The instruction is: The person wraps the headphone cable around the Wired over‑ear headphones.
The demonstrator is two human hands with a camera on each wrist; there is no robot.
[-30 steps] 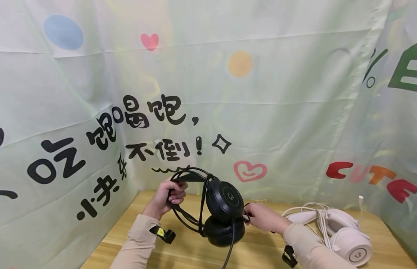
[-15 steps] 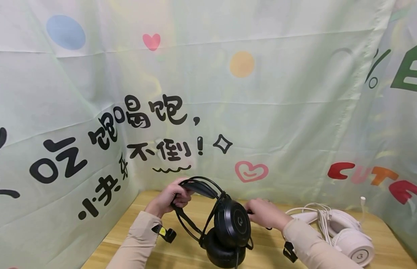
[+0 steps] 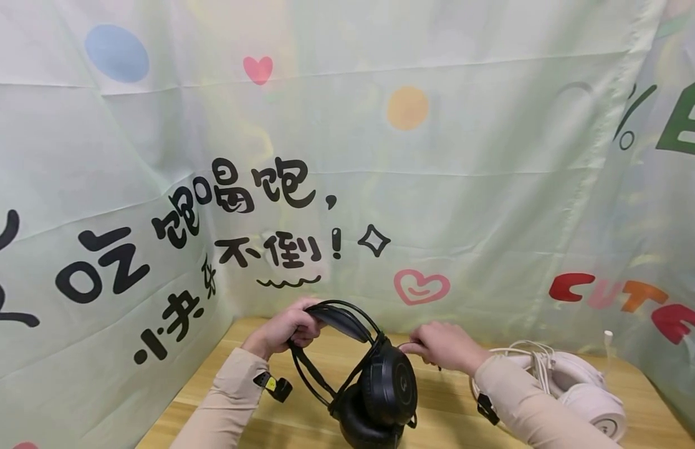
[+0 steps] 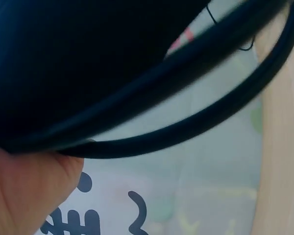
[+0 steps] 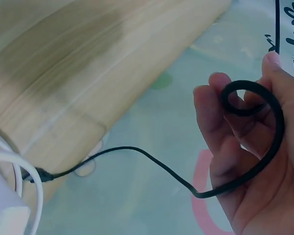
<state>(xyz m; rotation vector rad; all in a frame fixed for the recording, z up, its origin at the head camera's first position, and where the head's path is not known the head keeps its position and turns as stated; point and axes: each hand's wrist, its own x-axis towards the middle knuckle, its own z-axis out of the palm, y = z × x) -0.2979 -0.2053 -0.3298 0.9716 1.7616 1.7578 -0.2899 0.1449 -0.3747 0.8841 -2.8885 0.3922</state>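
Black over-ear headphones [image 3: 389, 380] hang tilted, with the ear cups low over the wooden table. My left hand [image 3: 285, 327] grips them by the headband. In the left wrist view the dark headband [image 4: 137, 103] fills much of the picture, and the hand [image 4: 29, 191] sits at its lower left. To the right of the ear cups, my right hand [image 3: 445, 346] holds the black cable. From the right wrist, the cable [image 5: 157, 164] is seen making a loop in the curled fingers, and its far end reaches toward white parts at the lower left.
White headphones [image 3: 594, 399] with a bundled white cable [image 3: 540, 362] lie on the table at the right, partly behind my right forearm. The wooden table [image 3: 212, 386] meets a printed cloth backdrop [image 3: 482, 249] at the back and left.
The black headphones have come down and slightly right, their cups turning lower. My left hand keeps its hold on the headband. My right hand has risen a little, away from the cups.
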